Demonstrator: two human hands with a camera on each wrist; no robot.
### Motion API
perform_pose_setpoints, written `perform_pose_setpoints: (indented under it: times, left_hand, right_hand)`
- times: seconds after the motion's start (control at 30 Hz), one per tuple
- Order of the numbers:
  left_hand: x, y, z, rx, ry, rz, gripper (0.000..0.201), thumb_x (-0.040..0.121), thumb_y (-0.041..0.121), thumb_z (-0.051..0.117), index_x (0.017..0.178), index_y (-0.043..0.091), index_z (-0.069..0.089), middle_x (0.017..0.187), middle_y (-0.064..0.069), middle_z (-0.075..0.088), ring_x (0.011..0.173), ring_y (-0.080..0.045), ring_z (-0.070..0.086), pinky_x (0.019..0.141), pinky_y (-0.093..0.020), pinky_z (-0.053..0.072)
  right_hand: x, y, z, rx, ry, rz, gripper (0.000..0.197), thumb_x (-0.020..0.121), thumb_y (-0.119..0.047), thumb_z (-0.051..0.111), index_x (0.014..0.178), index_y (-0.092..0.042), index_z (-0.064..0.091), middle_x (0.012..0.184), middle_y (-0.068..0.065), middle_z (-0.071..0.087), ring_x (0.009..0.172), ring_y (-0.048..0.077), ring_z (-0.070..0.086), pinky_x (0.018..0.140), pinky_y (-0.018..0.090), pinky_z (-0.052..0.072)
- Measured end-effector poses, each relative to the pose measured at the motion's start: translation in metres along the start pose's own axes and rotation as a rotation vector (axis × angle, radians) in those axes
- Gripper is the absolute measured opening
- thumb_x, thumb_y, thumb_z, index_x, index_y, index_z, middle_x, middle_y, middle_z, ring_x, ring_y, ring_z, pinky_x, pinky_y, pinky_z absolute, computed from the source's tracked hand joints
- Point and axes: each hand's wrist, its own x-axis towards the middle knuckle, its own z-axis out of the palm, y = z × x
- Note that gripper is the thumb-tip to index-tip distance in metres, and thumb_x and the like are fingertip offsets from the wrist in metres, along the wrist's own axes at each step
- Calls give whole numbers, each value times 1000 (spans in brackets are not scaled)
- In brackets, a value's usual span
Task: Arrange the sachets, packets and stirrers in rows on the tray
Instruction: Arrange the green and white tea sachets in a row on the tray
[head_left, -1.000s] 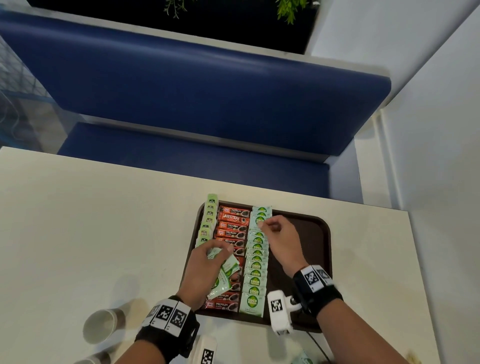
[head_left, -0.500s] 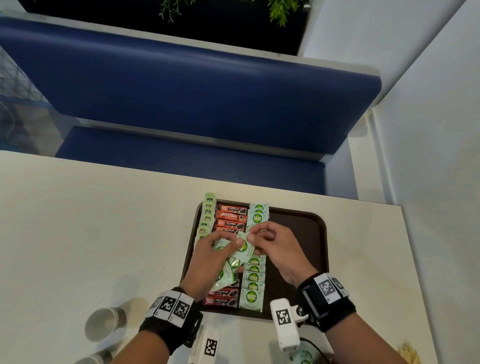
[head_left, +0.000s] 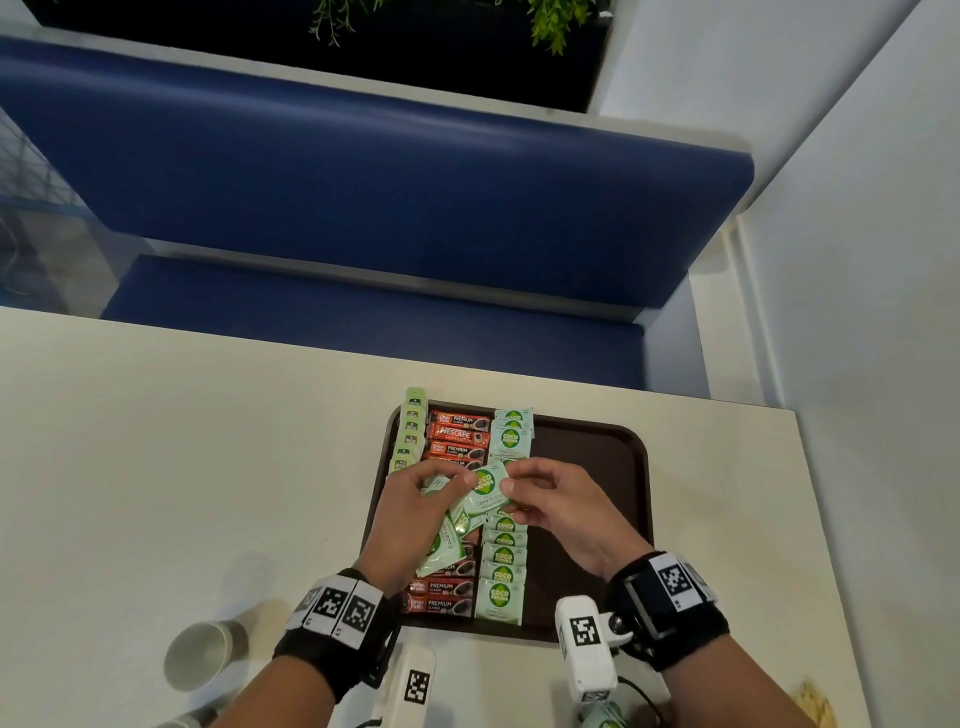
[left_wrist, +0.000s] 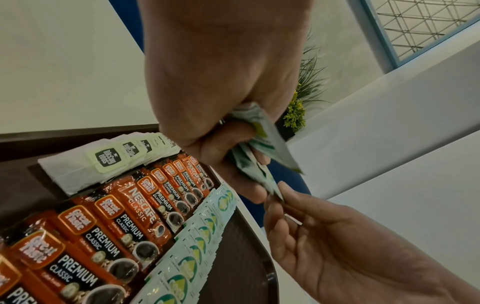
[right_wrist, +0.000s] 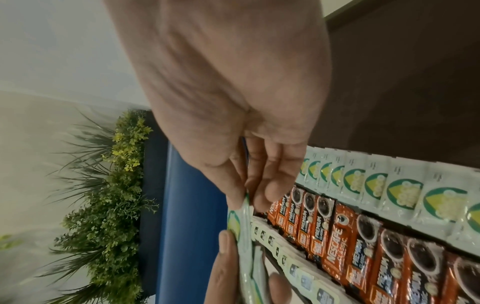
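Observation:
A dark brown tray (head_left: 597, 447) holds three rows: pale green tea bags (head_left: 408, 434) on the left, orange coffee sticks (head_left: 457, 436) in the middle, light green Coco sachets (head_left: 503, 566) on the right. My left hand (head_left: 415, 512) grips a bundle of Coco sachets (head_left: 441, 545) above the tray's middle. My right hand (head_left: 545, 499) pinches the edge of the top Coco sachet (head_left: 485, 488) of that bundle, also held by my left thumb. The pinch shows in the right wrist view on the sachet edge (right_wrist: 245, 207) and in the left wrist view on the sachet bundle (left_wrist: 259, 144).
The tray lies on a cream table (head_left: 208, 467), its right half bare brown surface. A paper cup (head_left: 200, 654) lies on its side at the near left. A blue bench (head_left: 363, 182) stands beyond the table, a white wall on the right.
My right hand came back from the far end of the sachet row to my left hand and took hold of the top sachet of the bundle. Both hands have risen slightly.

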Motion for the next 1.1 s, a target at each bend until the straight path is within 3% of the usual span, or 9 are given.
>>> perform_pose_setpoints:
  times: [0.17, 0.3, 0.37, 0.43, 0.57, 0.73, 0.83, 0.97, 1.1]
  left_hand:
    - [2, -4, -2, 32, -6, 5, 6, 89, 29, 87, 88, 25, 84, 102, 6, 82, 104, -18, 77, 100, -50, 60]
    - [2, -15, -8, 102, 52, 2, 7, 90, 32, 87, 87, 26, 84, 101, 16, 81, 103, -1, 72, 108, -43, 52]
    - [2, -22, -14, 80, 54, -43, 9, 90, 33, 87, 90, 24, 84, 103, 13, 81, 106, -10, 75, 106, -50, 56]
    - [0, -25, -17, 57, 56, -87, 11, 89, 33, 87, 92, 23, 83, 102, 8, 82, 104, -24, 78, 100, -58, 59]
    - [-3, -28, -17, 11, 50, -135, 11, 89, 30, 87, 91, 20, 83, 102, -1, 81, 91, -37, 80, 88, -63, 63]
    - [-8, -22, -15, -36, 49, -158, 10, 91, 22, 86, 90, 12, 82, 99, -7, 80, 83, -44, 79, 75, -63, 66]
    - [-9, -20, -15, -69, 58, -178, 11, 91, 18, 85, 91, 9, 81, 100, -13, 79, 79, -46, 78, 69, -61, 67]
    - [-9, -19, -15, -61, 54, -173, 10, 92, 20, 85, 91, 10, 81, 94, -10, 80, 80, -48, 78, 69, -63, 66]
    - [-9, -18, -14, -67, 49, -179, 11, 92, 19, 85, 91, 9, 81, 96, -11, 79, 82, -48, 78, 69, -62, 66]
  right_hand:
    - [9, -1, -16, -202, -54, 82, 26, 91, -23, 81, 114, -14, 76, 114, 8, 78, 93, 14, 66, 84, 32, 50]
    - [28, 9, -36, -73, 253, 14, 13, 93, -17, 78, 107, -18, 79, 104, 5, 78, 82, 12, 57, 72, 25, 45]
    - [47, 17, -46, -37, 416, -35, 8, 95, -13, 76, 102, -16, 76, 104, 4, 77, 78, 10, 58, 72, 24, 46]
    - [66, 26, -49, -84, 481, -55, 6, 96, -12, 75, 101, -15, 75, 107, 4, 77, 83, 10, 62, 81, 26, 47]
    - [93, 41, -42, -237, 501, -72, 11, 98, -16, 73, 108, -15, 77, 105, -1, 76, 100, 17, 67, 89, 28, 46]
    - [110, 54, -38, -348, 517, -67, 10, 98, -21, 73, 105, -16, 79, 101, -4, 77, 100, 17, 69, 96, 32, 52]
    - [113, 57, -37, -356, 506, -65, 9, 98, -21, 73, 104, -18, 79, 101, -4, 77, 97, 13, 69, 93, 30, 52]
    - [111, 56, -37, -315, 489, -80, 9, 100, -21, 71, 104, -18, 79, 100, -7, 77, 94, 6, 68, 74, 18, 47]
    - [112, 56, -41, -365, 457, -74, 11, 100, -24, 71, 105, -20, 79, 102, -8, 78, 98, 9, 70, 77, 19, 48]
